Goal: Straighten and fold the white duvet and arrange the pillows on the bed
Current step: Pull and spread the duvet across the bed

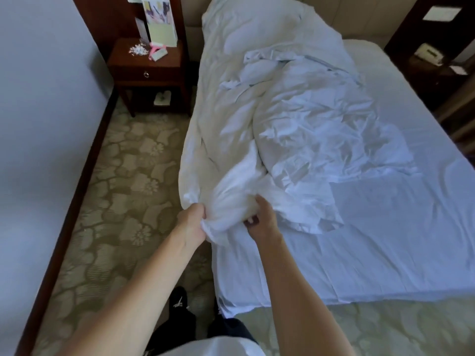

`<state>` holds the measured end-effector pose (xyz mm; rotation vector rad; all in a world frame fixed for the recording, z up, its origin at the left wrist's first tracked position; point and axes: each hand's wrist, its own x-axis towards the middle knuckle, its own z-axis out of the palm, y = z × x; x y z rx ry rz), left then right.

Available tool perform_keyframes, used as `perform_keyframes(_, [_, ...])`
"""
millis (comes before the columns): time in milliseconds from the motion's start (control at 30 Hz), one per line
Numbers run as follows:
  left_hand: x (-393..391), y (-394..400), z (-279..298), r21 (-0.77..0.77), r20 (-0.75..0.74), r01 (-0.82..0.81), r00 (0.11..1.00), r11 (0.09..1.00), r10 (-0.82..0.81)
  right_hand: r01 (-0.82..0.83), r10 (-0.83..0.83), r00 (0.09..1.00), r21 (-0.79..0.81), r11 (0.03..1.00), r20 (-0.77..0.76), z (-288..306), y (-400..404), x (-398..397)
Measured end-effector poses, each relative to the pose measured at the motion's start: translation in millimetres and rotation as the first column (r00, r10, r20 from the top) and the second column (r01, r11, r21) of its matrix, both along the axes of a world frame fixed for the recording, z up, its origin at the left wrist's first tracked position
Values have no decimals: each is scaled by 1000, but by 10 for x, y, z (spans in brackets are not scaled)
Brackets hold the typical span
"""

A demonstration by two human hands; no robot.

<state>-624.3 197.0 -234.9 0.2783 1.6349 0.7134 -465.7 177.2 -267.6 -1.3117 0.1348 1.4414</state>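
Our left hand (pixel 192 220) grabs the duvet (pixel 259 119) corner tight; our right hand (pixel 262 220) pinches it too; we see it bunched along the bed (pixel 385 227) edge.

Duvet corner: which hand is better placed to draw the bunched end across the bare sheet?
Probably the right hand: it grips the duvet on the side nearest the bare sheet. The left hand holds the bunched corner over the bed's floor-side edge.
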Motion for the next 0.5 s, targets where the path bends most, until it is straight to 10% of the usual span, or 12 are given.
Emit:
perform_keyframes(267, [28, -308, 334, 5, -32, 27, 999, 1000, -27, 45, -49, 991, -36, 998, -124, -8, 40, 388])
perform_keyframes(500, [-77, -662, 563, 64, -21, 96, 995, 993, -95, 174, -178, 975, 41, 984, 130, 404, -496, 438])
